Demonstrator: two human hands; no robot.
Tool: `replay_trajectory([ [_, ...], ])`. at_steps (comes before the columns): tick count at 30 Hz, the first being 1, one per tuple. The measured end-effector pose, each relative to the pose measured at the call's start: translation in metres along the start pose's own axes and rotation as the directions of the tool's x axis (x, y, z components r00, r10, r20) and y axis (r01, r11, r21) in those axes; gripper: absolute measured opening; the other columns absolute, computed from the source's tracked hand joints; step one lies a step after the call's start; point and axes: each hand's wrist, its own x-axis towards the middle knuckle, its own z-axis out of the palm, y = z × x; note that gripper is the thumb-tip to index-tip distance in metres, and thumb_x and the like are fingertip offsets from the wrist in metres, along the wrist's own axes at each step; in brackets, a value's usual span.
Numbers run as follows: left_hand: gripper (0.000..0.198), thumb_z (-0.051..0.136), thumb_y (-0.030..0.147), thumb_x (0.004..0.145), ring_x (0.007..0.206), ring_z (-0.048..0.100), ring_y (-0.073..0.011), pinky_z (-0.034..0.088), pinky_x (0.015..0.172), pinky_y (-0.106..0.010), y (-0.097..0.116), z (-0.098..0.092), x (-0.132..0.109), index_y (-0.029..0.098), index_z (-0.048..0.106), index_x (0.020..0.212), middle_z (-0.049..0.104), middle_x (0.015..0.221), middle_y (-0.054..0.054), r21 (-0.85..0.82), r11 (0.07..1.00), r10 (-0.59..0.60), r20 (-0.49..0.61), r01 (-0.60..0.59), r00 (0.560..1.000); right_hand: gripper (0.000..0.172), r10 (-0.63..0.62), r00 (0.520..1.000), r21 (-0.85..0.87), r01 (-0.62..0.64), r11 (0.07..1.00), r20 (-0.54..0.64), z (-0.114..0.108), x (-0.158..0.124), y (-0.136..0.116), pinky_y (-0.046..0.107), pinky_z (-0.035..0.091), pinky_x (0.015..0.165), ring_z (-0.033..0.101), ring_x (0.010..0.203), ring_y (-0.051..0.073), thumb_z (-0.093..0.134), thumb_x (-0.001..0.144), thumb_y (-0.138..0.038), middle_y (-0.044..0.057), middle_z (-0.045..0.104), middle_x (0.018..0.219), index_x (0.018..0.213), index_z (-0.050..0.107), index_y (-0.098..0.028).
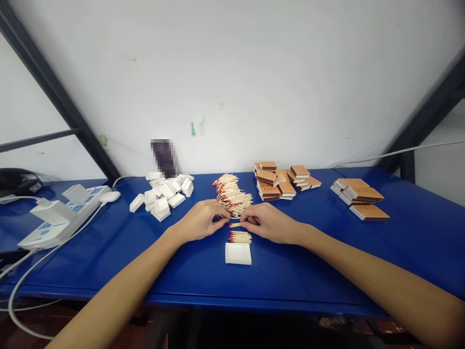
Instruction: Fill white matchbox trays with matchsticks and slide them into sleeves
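Note:
My left hand (205, 219) is at the near edge of a loose pile of red-tipped matchsticks (232, 193), its thumb and forefinger closed near each other. Whatever lies between them is too small to make out. Opposite it, my right hand (268, 223) has its fingertips pinched at the end of a matchstick (234, 225) whose red head points left. Just nearer to me lies a small, neat row of matchsticks (240, 237), heads to the left. Below that row is a white inner matchbox tray (238, 254) on the blue table.
White inner trays (163, 191) are heaped at the back left, beside a blurred dark object (164, 156). Brown matchboxes (271, 179) are piled behind my right hand, with more matchboxes (363, 196) stacked farther right. A power strip (61, 218) with cables sits at left.

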Motion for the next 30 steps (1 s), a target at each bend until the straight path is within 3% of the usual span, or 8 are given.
replay_trajectory([
  [16, 0.015, 0.059, 0.015, 0.089, 0.084, 0.063, -0.0155, 0.048, 0.078, -0.028, 0.0006, 0.0028, -0.0008, 0.020, 0.071, 0.097, 0.073, 0.091, -0.001, -0.012, 1.000, -0.017, 0.012, 0.018, 1.000, 0.014, -0.033, 0.998, -0.025, 0.031, 0.999, -0.044, 0.0021, 0.0003, -0.0003, 0.022, 0.031, 0.056, 0.044, 0.053, 0.009, 0.058, 0.087, -0.021, -0.003, 0.052, 0.058, 0.079, 0.069, -0.016],
  [24, 0.015, 0.059, 0.015, 0.088, 0.081, 0.062, -0.0156, 0.048, 0.076, -0.029, 0.0018, 0.0008, -0.0005, 0.021, 0.071, 0.095, 0.072, 0.087, -0.001, -0.020, 1.000, -0.011, 0.028, 0.011, 1.000, 0.010, -0.030, 0.997, -0.030, 0.029, 0.999, -0.066, 0.0032, -0.0004, 0.0019, 0.022, 0.029, 0.055, 0.042, 0.052, 0.009, 0.061, 0.087, -0.026, -0.006, 0.047, 0.058, 0.087, 0.067, -0.018],
  [30, 0.023, 0.055, 0.011, 0.084, 0.083, 0.063, -0.0157, 0.049, 0.077, -0.029, 0.0011, 0.0009, -0.0007, 0.021, 0.071, 0.099, 0.073, 0.090, -0.001, -0.036, 0.999, -0.014, 0.046, 0.016, 0.999, 0.014, -0.017, 0.999, -0.038, 0.016, 0.999, -0.032, 0.0024, -0.0001, 0.0010, 0.023, 0.029, 0.056, 0.044, 0.054, 0.009, 0.060, 0.088, -0.026, -0.004, 0.051, 0.059, 0.085, 0.071, -0.018],
])
